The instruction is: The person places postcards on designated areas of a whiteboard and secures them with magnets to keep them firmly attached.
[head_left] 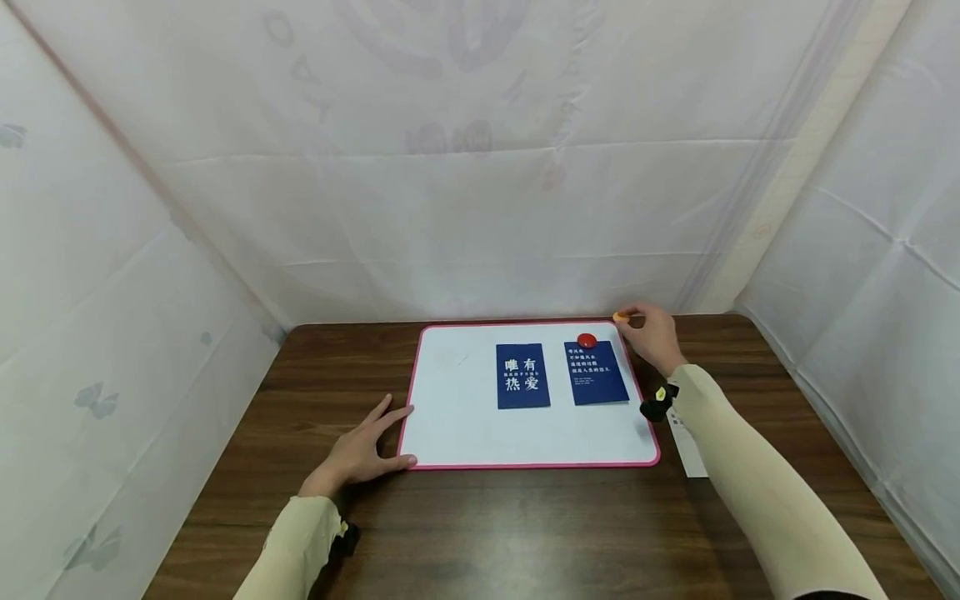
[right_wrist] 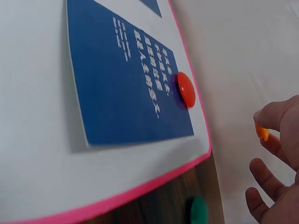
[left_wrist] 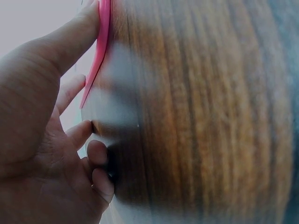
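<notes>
A white board (head_left: 465, 417) with a pink rim lies flat on the brown table. Two blue cards lie on it: the left card (head_left: 522, 377) with large white characters, the right card (head_left: 596, 373) (right_wrist: 121, 84) with small text. A red round magnet (head_left: 587, 340) (right_wrist: 185, 89) sits on the right card's top edge. My right hand (head_left: 651, 336) (right_wrist: 275, 154) hovers at the board's far right corner and pinches a small orange magnet (head_left: 620, 317) (right_wrist: 262, 133). My left hand (head_left: 363, 454) (left_wrist: 51, 121) rests flat on the table, fingers touching the board's pink left edge (left_wrist: 100, 46).
A green magnet (right_wrist: 198, 211) lies on the wood just past the board's corner. A white paper slip (head_left: 686, 442) lies on the table right of the board, under my right forearm. White cloth walls close in the table at the back and both sides.
</notes>
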